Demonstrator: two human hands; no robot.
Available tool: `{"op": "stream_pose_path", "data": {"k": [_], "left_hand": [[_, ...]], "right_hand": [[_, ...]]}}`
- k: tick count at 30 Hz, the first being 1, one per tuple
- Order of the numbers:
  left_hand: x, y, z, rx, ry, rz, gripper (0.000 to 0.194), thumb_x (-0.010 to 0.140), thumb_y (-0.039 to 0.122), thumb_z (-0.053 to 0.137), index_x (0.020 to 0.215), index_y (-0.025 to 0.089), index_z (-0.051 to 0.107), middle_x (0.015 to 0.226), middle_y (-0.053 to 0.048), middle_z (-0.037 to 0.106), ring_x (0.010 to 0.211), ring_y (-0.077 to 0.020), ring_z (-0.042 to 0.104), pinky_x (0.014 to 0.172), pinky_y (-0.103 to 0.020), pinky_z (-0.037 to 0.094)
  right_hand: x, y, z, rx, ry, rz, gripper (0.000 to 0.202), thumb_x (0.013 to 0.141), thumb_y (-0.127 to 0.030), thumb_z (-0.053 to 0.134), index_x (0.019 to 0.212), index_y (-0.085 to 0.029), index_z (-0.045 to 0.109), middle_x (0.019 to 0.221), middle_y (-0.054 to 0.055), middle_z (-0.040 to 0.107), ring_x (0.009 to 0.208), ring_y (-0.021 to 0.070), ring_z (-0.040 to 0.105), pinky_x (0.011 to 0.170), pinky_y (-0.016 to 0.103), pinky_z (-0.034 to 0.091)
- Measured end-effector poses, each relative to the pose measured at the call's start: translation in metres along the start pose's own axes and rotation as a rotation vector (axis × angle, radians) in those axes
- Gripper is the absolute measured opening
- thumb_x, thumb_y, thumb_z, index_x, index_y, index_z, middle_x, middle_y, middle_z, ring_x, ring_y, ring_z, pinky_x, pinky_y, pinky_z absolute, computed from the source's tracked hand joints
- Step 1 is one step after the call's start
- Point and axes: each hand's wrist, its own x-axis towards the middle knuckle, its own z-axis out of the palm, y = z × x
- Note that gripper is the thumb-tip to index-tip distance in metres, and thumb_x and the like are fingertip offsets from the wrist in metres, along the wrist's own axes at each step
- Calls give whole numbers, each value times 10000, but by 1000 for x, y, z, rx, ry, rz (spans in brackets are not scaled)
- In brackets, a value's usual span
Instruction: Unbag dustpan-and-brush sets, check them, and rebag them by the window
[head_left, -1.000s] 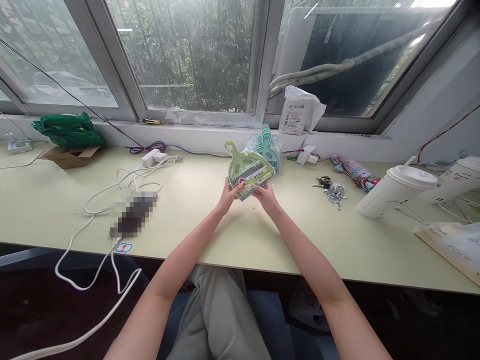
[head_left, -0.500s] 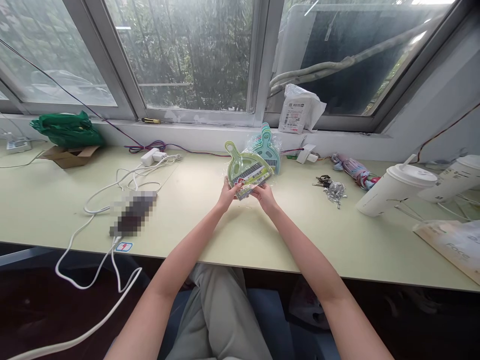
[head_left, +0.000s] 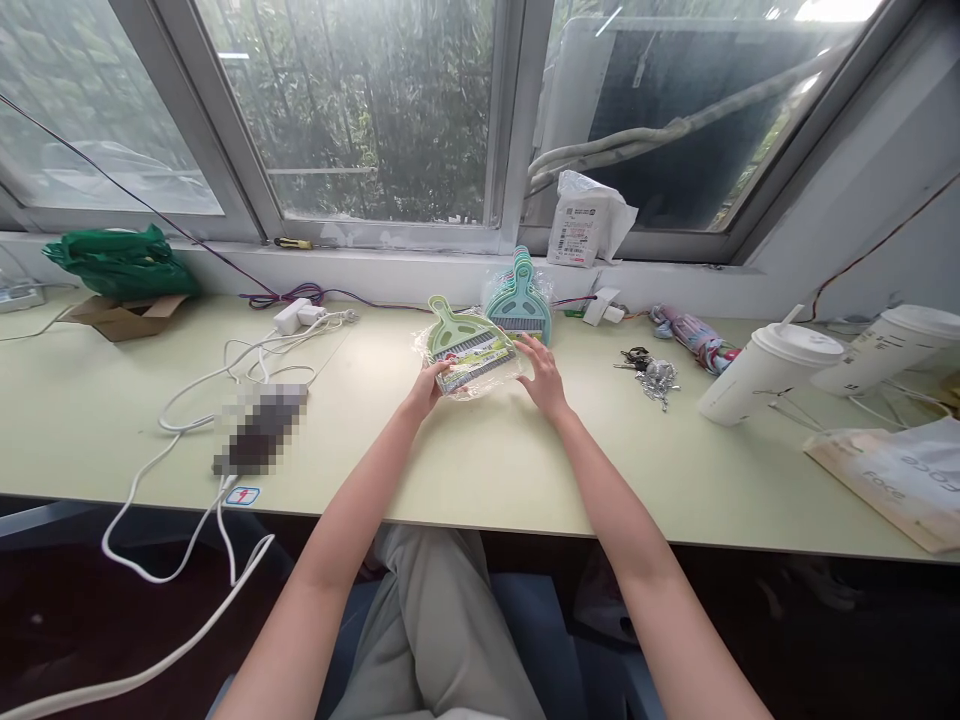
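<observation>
A light green dustpan and brush set (head_left: 474, 352) in clear plastic wrap is tilted above the desk, its handle toward the window. My left hand (head_left: 424, 390) grips its lower left edge, thumb on top. At the right edge of the wrap is my right hand (head_left: 545, 380), fingers apart and curved; whether the fingertips touch the plastic I cannot tell. Right behind stands a stack of wrapped teal dustpans (head_left: 523, 295) leaning toward the wall, partly covered by the green set.
White cables (head_left: 259, 350) and a blurred dark object (head_left: 262, 430) lie on the left. Keys (head_left: 649, 372), a folded umbrella (head_left: 694, 340), white cups (head_left: 771, 372) and a paper bag (head_left: 889, 480) occupy the right. A green bag (head_left: 124, 262) rests on a cardboard box (head_left: 131, 315).
My right hand has loosened from the green set and moved to its right edge, fingers spreading. The set has shifted a little left and turned flatter in my left hand.
</observation>
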Motion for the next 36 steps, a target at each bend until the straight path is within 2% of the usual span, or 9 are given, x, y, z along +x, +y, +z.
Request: {"op": "stream_pose_path", "data": {"k": [4, 7, 12, 16, 20, 26, 30, 33, 36], "left_hand": [[0, 0, -2, 27, -9, -93, 332, 748, 220, 602, 1062, 111, 586, 985, -120, 686, 864, -230, 670, 726, -372, 602], [1, 1, -6, 20, -30, -138, 345, 742, 189, 611, 1075, 99, 586, 1033, -137, 684, 903, -241, 664, 728, -375, 606], [2, 0, -10, 58, -112, -147, 439, 750, 198, 636, 1165, 91, 546, 1123, -165, 654, 969, -262, 649, 758, -397, 607], [-2, -1, -5, 126, -251, -109, 607, 748, 261, 685, 1299, 192, 440, 1268, -135, 579, 1051, -275, 620, 801, -430, 597], [-7, -1, -2, 180, -271, -85, 730, 737, 317, 705, 1370, 267, 345, 1321, -118, 532, 1038, -275, 630, 796, -458, 594], [-5, 1, -7, 224, -239, -106, 680, 734, 401, 702, 1328, 248, 409, 1237, -136, 595, 899, -242, 673, 680, -364, 602], [-10, 8, -5, 283, -349, -141, 657, 814, 645, 469, 1283, 185, 479, 1119, -177, 648, 804, -242, 692, 618, -323, 566], [-13, 9, -2, 357, -385, -30, 716, 790, 564, 574, 1382, 238, 341, 1171, -155, 632, 871, -234, 683, 672, -333, 557], [-8, 3, -4, 500, -250, 95, 729, 755, 438, 660, 1366, 230, 321, 1137, -131, 651, 841, -199, 671, 663, -302, 537]], "right_hand": [[1, 1, 2, 81, 30, -8, 288, 923, -291, 474, 1153, -311, 647, 1261, -22, 618, 1276, 208, 457, 1046, 420, 399], [1, 3, 4, 157, 56, 27, 236, 912, -326, 508, 1031, -312, 711, 1147, -16, 683, 1202, 217, 524, 1009, 417, 425], [3, 6, 8, 310, 90, 117, 206, 873, -352, 560, 970, -301, 735, 1108, 11, 692, 1061, 219, 602, 949, 399, 461], [4, 6, 14, 408, 162, 227, 222, 825, -358, 592, 944, -255, 749, 1064, 61, 648, 961, 205, 613, 811, 339, 519], [2, 5, 17, 456, 138, 273, 250, 809, -330, 566, 964, -233, 737, 1134, 85, 592, 989, 206, 589, 726, 300, 528], [-2, 16, 30, 647, -99, 452, 672, 773, -237, 572, 1414, -233, 368, 1283, 114, 568, 893, 169, 645, 830, 364, 523], [0, 28, 35, 742, -130, 473, 536, 747, -220, 571, 1279, -163, 545, 1249, 106, 615, 1107, 219, 591, 947, 395, 474], [2, 29, 33, 723, -6, 488, 531, 754, -201, 542, 1282, -145, 543, 1303, 103, 581, 1157, 221, 565, 981, 398, 455], [1, 21, 29, 638, 37, 443, 510, 781, -211, 532, 1287, -146, 535, 1284, 100, 594, 1143, 207, 577, 989, 379, 454]]}}
